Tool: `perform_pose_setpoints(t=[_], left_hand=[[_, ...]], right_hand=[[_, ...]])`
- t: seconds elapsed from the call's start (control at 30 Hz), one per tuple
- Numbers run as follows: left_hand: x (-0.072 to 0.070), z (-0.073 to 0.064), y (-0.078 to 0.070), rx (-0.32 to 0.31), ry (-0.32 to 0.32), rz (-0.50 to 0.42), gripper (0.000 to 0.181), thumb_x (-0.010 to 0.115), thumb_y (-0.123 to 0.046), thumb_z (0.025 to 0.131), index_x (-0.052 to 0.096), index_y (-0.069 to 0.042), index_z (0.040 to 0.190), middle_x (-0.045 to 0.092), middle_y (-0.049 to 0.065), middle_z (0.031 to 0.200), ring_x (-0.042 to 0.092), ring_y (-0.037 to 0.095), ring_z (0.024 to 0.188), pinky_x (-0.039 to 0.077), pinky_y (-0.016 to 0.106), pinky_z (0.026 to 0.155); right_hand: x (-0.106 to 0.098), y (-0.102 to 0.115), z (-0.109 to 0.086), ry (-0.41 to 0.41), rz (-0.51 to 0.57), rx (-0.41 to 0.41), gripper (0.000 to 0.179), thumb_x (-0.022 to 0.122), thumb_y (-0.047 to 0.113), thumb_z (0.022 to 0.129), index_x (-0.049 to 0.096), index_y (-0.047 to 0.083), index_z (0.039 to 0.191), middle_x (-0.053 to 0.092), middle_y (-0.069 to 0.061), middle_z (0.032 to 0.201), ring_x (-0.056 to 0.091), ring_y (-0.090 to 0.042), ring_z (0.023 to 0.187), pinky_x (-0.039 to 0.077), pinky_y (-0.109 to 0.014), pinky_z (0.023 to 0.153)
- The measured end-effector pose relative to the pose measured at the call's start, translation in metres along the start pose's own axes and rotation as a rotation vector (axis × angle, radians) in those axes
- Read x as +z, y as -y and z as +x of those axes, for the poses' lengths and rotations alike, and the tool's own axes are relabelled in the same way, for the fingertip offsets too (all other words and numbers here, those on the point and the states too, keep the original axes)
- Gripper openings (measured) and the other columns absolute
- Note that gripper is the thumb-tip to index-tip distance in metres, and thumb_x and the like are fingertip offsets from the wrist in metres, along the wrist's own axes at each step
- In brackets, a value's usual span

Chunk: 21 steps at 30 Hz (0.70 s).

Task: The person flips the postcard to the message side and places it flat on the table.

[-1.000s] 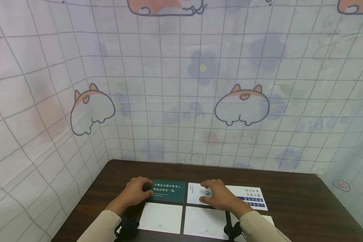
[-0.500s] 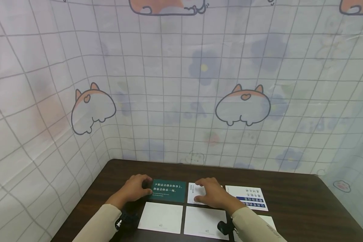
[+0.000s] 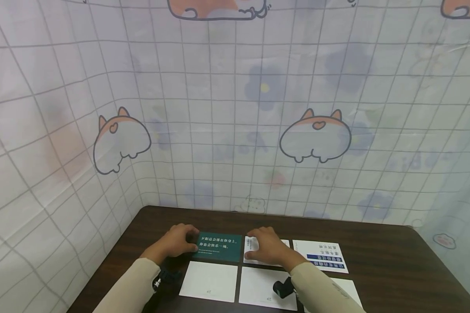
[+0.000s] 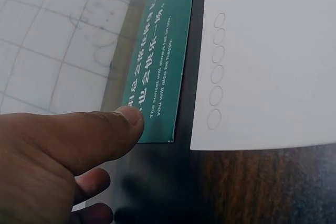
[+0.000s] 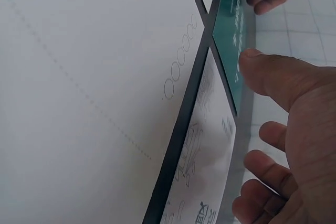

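Observation:
A green postcard [image 3: 221,248] with white lettering lies flat in the back row. My left hand [image 3: 172,242] is at its left edge, thumb and fingers apart; in the left wrist view the thumb [image 4: 126,124] overlaps the card's end [image 4: 163,124]. To its right is a white printed postcard [image 3: 250,243], partly hidden under my right hand [image 3: 268,248]. The right hand's fingers point left, spread and relaxed, and nothing shows between them. In the right wrist view, its thumb [image 5: 257,72] overlaps the green card [image 5: 226,40].
A white postcard with blue bands [image 3: 321,254] lies at the back row's right end. Blank-backed white cards [image 3: 208,281] [image 3: 264,284] form the front row, with another [image 3: 348,287] partly behind the right sleeve. Patterned cloth [image 3: 235,130] rises behind the dark wooden table [image 3: 395,261].
My right hand has slid left across the white printed postcard toward the green one, uncovering its right part. The left hand has shifted only slightly. The cards lie as before.

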<state>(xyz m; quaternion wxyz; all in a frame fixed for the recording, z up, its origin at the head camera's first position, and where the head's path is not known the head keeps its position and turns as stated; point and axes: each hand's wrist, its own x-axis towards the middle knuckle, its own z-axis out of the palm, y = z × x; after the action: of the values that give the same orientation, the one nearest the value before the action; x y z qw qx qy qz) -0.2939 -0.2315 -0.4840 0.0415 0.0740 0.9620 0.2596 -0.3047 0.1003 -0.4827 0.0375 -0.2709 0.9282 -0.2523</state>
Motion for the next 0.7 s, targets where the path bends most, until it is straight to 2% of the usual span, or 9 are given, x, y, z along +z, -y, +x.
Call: perform_pose_setpoints(t=[0.33, 0.7], left_hand=[[-0.004, 0.004, -0.005, 0.007, 0.043, 0.000, 0.049, 0.089, -0.019, 0.080, 0.069, -0.013, 0.125, 0.067, 0.009, 0.123, 0.053, 0.038, 0.123, 0.041, 0.062, 0.102], [-0.005, 0.008, -0.002, -0.008, 0.061, -0.005, 0.051, 0.090, -0.017, 0.079, 0.069, -0.013, 0.124, 0.067, 0.011, 0.123, 0.053, 0.038, 0.122, 0.040, 0.062, 0.103]], right_hand=[[0.009, 0.003, 0.009, 0.008, -0.033, 0.017, 0.069, 0.086, 0.041, 0.080, 0.063, 0.006, 0.134, 0.057, -0.015, 0.137, 0.045, -0.040, 0.133, 0.040, -0.058, 0.105], [0.011, 0.004, 0.019, 0.030, -0.064, 0.038, 0.071, 0.086, 0.045, 0.079, 0.062, 0.009, 0.136, 0.056, -0.015, 0.140, 0.044, -0.038, 0.133, 0.038, -0.056, 0.108]])
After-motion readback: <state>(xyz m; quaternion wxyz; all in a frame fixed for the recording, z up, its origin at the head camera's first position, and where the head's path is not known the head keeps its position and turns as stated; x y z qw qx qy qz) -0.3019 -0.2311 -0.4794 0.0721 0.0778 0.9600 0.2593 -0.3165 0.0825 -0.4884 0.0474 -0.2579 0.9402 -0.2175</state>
